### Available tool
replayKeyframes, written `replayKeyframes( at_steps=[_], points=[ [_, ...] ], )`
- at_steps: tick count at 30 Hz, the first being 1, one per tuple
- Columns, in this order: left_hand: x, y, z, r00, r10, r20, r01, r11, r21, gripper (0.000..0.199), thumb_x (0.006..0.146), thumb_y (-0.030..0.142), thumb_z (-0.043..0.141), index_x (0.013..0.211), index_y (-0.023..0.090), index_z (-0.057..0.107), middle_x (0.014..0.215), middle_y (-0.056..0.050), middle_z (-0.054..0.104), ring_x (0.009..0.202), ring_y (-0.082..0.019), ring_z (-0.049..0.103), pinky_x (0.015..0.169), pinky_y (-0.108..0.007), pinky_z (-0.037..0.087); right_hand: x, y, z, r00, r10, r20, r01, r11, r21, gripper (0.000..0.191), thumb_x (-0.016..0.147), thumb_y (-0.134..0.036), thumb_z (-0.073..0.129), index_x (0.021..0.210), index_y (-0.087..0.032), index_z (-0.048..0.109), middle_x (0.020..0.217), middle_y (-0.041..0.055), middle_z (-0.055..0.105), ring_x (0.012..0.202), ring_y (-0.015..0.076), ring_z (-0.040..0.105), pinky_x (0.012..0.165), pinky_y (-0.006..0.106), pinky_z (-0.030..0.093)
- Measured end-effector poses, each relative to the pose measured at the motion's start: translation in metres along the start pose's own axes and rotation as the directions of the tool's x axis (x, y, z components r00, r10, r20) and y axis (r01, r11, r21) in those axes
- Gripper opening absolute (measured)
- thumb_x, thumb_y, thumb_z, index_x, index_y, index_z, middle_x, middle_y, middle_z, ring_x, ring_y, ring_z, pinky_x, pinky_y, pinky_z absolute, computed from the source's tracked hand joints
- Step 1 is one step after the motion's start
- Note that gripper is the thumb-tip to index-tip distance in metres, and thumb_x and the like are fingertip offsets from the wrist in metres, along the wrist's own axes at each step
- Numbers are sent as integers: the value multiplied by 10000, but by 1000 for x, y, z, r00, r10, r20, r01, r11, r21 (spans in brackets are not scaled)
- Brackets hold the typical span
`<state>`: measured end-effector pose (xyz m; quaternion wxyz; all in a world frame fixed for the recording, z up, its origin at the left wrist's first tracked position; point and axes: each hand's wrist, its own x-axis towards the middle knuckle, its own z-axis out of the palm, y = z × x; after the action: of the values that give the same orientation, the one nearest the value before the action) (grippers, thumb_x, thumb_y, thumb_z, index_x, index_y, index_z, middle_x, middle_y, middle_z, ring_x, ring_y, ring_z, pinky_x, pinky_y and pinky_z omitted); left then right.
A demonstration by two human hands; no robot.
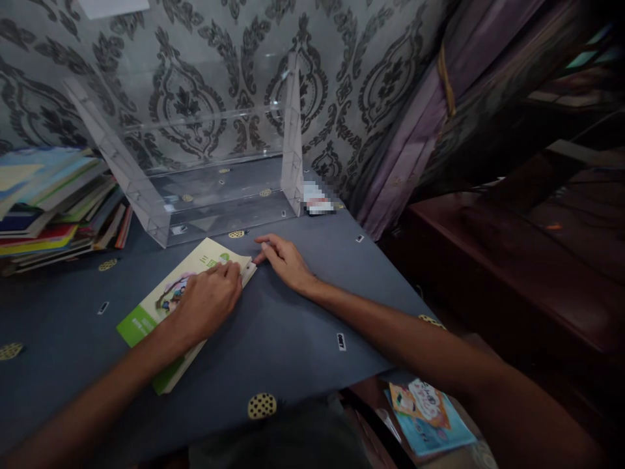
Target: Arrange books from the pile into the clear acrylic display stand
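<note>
A green and cream book [141, 322] lies slanted on the blue-grey tablecloth, with what looks like another book or thick pages under its cover. My left hand [212, 296] rests on top of it, fingers bent over the upper right part of the cover. Just right of the book's top corner is my right hand [286, 260], its fingers apart and pointing left, the fingertips close to the book's edge. Whether they touch it I cannot tell. Behind both hands stands a clear acrylic rack [293, 163] with nothing on its shelves.
Stacked books [53, 208] fill the left side of the table [303, 345]. A small blurred packet [318, 198] lies right of the rack. Below the table's front edge are colourful booklets [430, 417]. A purple curtain [405, 163] hangs at the right by the patterned wall.
</note>
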<state>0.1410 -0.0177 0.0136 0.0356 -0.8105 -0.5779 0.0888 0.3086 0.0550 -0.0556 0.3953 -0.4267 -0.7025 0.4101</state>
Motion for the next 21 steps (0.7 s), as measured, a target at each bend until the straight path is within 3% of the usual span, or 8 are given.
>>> replayKeyframes(
  at_steps=[9,15,21],
  points=[
    [0,-1,1,1000,11,24,-10,999,-30,311,1018,242,317,1062,135,606,1011,-155,711,917,-331,712,692,-411,547,0,-1,0,1000,1,-7,-1,1000,-5,267,999,-251,453,1178,-172,635,788,19,767,718,152,660,759,283,470],
    [-2,3,8,999,49,9,-49,998,29,277,999,278,431,1152,110,590,1293,-220,634,1191,-347,617,807,-430,574,0,0,0,1000,-9,-10,9,1000,-6,279,1002,-253,444,1188,-165,634,783,24,769,729,155,661,763,288,469],
    [-4,2,0,997,48,55,-51,997,50,242,1002,249,421,1118,122,591,1176,-169,677,1069,-311,671,765,-382,564,1,1,0,1000,0,-17,-1,1000,-9,277,1004,-258,460,1199,-169,635,784,23,763,721,158,660,767,289,466]
  ],
)
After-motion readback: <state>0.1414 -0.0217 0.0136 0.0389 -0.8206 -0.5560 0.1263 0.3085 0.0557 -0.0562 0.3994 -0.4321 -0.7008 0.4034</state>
